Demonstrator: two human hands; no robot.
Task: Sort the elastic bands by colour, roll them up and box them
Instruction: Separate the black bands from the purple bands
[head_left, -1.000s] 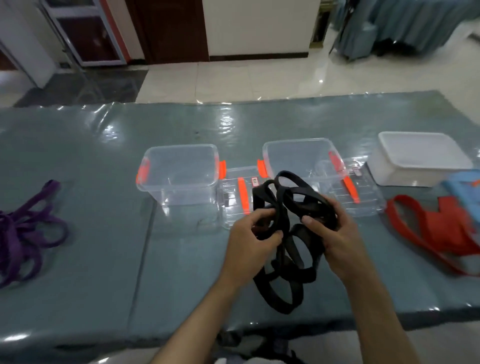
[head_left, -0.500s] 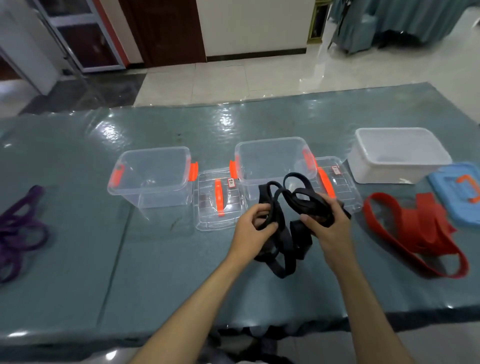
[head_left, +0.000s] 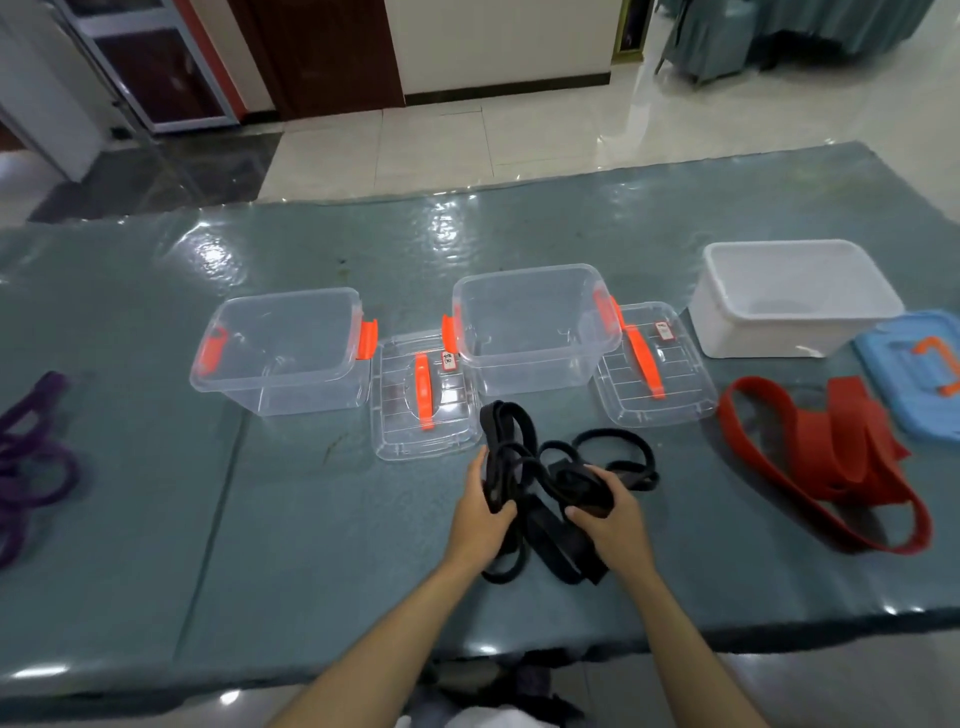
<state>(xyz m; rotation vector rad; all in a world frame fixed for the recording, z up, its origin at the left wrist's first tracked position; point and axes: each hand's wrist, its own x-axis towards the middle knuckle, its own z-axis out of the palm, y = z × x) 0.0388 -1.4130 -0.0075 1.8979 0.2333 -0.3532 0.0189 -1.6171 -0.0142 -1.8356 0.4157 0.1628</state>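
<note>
Both hands are closed on the tangle of black bands: the left hand pinches a bundle of loops, the right hand grips a folded part, low over the table. To roll it well, I think one loop should be freed first and laid flat before winding. Just beyond the hands stand two clear boxes, empty. The red bands lie to the right, purple bands far left. The cover is glossy, the floor tiled.
</note>
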